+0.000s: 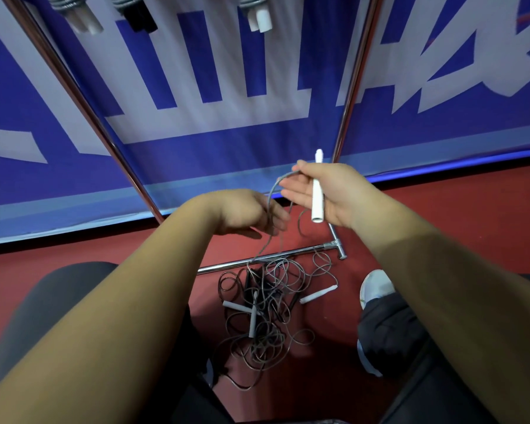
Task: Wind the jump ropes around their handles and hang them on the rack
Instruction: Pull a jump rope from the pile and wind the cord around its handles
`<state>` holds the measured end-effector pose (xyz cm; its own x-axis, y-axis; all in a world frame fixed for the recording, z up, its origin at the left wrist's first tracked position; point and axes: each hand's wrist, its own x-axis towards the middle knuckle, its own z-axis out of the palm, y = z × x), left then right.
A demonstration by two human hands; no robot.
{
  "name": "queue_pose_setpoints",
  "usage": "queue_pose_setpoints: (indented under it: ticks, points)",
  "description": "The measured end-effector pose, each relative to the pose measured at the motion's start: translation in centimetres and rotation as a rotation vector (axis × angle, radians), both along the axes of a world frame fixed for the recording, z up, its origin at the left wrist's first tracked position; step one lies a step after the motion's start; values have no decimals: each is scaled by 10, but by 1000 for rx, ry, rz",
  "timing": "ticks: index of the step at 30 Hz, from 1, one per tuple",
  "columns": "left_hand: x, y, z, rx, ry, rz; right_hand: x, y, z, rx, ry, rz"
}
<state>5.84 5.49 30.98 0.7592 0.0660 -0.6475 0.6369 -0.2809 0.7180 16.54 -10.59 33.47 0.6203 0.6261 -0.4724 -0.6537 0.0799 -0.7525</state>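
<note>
1. Head view, the hands: the right hand point(328, 194) held a white handle point(317, 191) clamped against its palm by the thumb, with the fingers stretched out toward the left. The handle stood almost upright, its tapered tip up and its blunt end down.
2. The grey rope point(271, 197) curved out from near the right thumb, arched left and dropped through the left hand point(245, 215). That hand was just beside and a little lower than the right, and its fingers looked curled round the rope, though motion blur softened them.
3. Below the left hand the rope ran down into a tangle of ropes point(266, 310) on the red floor point(441, 215). Several loose handles lay in the tangle, between the person's knees.
4. The key relation: the slack lay left of and below the upright handle, so the left hand was the nearer one to wrap the rope across the handle's long axis, probably the next step.
5. The rack point(351, 87) rose straight ahead, its base bar touching the tangle. Wound ropes point(253, 7) already hung at the top.
</note>
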Motion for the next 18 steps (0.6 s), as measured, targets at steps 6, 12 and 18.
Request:
queue_pose_setpoints:
  ticks: [6,12,18]
  points:
    - [0,-7,0,6,-37,-1,13,-3,-12,-33,27,-90]
    - [8,-2,26,-319,-288,495,7,-10,-26,-495,-176,320]
    - [14,12,24,-459,-456,809,-10,-10,-19,-399,-181,586]
